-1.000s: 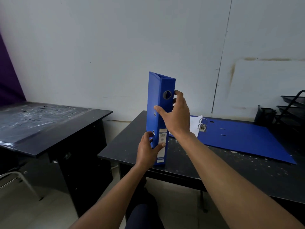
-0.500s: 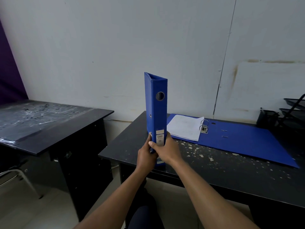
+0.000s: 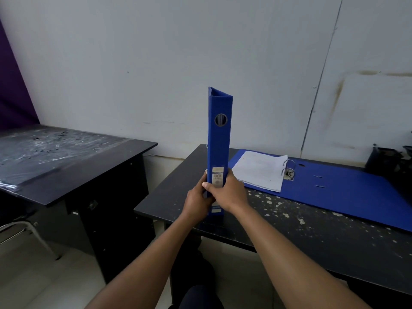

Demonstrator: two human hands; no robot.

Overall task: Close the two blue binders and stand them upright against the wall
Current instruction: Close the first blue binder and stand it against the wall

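- We are holding the closed blue binder (image 3: pixel 219 139) upright near the front left corner of the black bench (image 3: pixel 289 221), its spine facing us and its lower end hidden partly behind our hands.
- Our left hand (image 3: pixel 197 200) is wrapping the binder's lower left side, grip clenched around it.
- Our right hand (image 3: pixel 228 194) is clasping the lower right side, with the thumb lying across the spine just beside the small label (image 3: pixel 217 176); this grip is also clenched on the binder.
- The binder is standing well apart from the wall (image 3: pixel 156 63), not leaning on it.
- The second blue binder (image 3: pixel 334 188) is lying open and flat on the bench to the right, near the wall, with a stack of white papers (image 3: pixel 260 170) on its left half and the metal rings (image 3: pixel 288 169) standing open.
- A dark desk organiser (image 3: pixel 383 158) is sitting at the far right edge.
- Another black desk (image 3: pixel 66 166) is standing to the left, apart from the bench.
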